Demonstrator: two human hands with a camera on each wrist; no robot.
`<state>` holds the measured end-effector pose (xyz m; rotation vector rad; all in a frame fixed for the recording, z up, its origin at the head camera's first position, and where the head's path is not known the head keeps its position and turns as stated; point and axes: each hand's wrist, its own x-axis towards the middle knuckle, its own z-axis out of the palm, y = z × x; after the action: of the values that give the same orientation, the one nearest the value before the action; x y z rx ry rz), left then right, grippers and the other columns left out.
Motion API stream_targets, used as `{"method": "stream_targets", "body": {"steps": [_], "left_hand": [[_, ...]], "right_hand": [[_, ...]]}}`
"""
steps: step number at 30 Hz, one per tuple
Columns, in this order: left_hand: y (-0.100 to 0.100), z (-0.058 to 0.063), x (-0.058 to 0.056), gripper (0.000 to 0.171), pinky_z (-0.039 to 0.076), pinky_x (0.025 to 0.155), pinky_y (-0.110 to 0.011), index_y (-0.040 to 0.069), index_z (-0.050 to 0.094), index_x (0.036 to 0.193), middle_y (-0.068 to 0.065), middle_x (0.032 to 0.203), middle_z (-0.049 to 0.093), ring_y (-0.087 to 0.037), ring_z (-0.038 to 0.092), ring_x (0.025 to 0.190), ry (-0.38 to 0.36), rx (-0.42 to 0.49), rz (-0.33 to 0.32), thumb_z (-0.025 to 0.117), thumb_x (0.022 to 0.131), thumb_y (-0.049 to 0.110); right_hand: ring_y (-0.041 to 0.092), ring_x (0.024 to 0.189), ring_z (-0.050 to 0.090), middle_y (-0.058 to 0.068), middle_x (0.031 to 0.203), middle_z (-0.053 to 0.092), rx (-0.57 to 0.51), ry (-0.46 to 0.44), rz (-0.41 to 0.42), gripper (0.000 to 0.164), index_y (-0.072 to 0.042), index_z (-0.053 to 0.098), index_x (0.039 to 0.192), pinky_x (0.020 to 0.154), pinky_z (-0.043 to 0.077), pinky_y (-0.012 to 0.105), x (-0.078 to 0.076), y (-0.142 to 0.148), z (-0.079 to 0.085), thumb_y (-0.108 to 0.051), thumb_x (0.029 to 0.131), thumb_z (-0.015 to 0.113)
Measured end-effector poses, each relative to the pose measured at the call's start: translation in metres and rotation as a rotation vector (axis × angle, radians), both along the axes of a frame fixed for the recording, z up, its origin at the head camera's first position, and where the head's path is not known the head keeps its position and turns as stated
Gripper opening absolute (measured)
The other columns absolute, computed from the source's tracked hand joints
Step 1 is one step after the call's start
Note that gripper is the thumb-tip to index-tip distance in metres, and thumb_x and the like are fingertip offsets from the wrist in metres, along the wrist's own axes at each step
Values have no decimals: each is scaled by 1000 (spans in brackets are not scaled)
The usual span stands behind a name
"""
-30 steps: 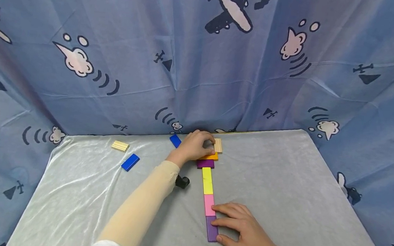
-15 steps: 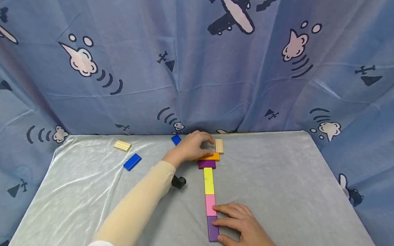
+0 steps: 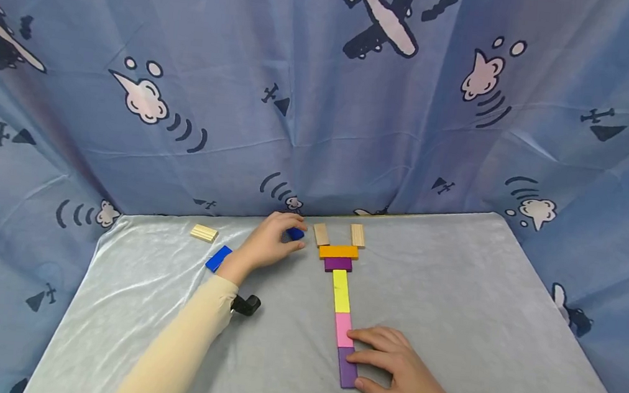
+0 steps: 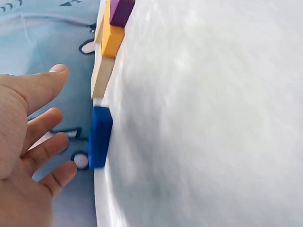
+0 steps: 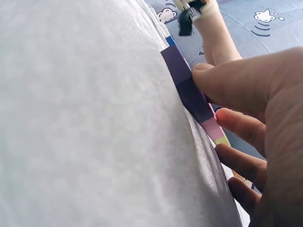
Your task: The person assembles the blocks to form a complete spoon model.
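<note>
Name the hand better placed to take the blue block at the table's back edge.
Probably the left hand: its spread fingers are beside that blue block, while the right hand touches the near purple block.

10 blks (image 3: pixel 342 291), 2 hands (image 3: pixel 402 379), 1 tbl (image 3: pixel 481 286)

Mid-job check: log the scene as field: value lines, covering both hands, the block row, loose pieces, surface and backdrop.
Left hand: thumb and fingers apart, next to the blue block; contact unclear
Right hand: fingertips at the side of the violet block and pink block
Row, near to far: violet, pink, yellow block; then plum block and orange block crosswise
Far end: two wooden blocks, a gap between them
Loose: third wooden block; second blue block, partly hidden
Surface: pale cloth
Backdrop: blue printed curtain
</note>
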<state>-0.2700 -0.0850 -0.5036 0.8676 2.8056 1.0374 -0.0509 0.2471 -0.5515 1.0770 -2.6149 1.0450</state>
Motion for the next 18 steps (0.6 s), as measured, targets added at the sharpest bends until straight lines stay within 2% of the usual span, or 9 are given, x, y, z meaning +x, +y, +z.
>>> {"method": "stream_targets", "body": {"steps": [10, 14, 18], "left_hand": [[-39, -1, 28, 35, 36, 125, -54, 8, 76, 132, -10, 154, 62, -32, 50, 147, 7, 11, 57, 84, 99, 18], [-54, 1, 42, 40, 37, 123, -58, 6, 75, 135, -12, 155, 62, -34, 51, 146, 13, 46, 83, 85, 97, 15], [-72, -2, 54, 42, 40, 121, -56, 6, 75, 134, -12, 153, 63, -34, 52, 144, 14, 74, 128, 87, 95, 14]], "right_hand": [[16, 133, 58, -8, 150, 64, 4, -2, -5, 34, -41, 77, 128, 108, 42, 42, 1, -1, -1, -35, 96, 86], [16, 132, 58, -8, 150, 64, 12, -10, -5, 34, -41, 77, 128, 107, 44, 43, 1, -1, 0, -35, 96, 86], [14, 131, 59, -8, 149, 65, 13, -18, -11, 34, -41, 77, 127, 106, 45, 43, 1, -2, 0, -35, 95, 87]]}}
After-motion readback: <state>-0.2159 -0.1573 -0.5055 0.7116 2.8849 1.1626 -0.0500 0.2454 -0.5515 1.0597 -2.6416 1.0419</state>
